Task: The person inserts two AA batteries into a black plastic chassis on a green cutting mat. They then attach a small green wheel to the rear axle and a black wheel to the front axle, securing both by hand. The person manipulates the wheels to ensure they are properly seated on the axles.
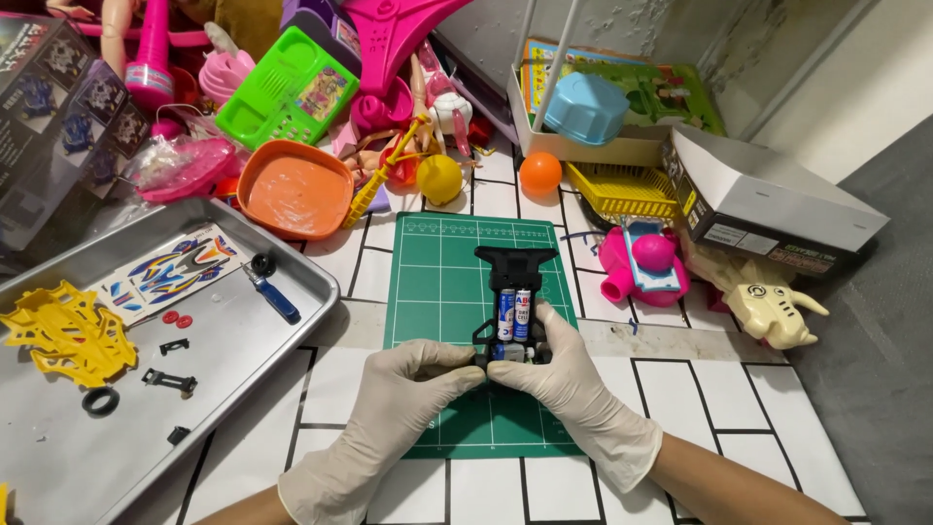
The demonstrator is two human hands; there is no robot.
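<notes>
Two gloved hands, left hand point(394, 403) and right hand point(564, 384), grip the near end of a black toy car frame point(513, 297) with two batteries point(514, 313), on a green mat point(437, 282) on the surface.

Bare green mat point(437, 262) offers passage; metal tray point(321, 282) left, pink toy point(643, 262) right hem it.

Black toy car chassis point(513, 303), two batteries point(514, 313) inside, lengthwise on green mat

Bright, even overhead light, sharp focus, slight wide-angle edge distortion.
</notes>
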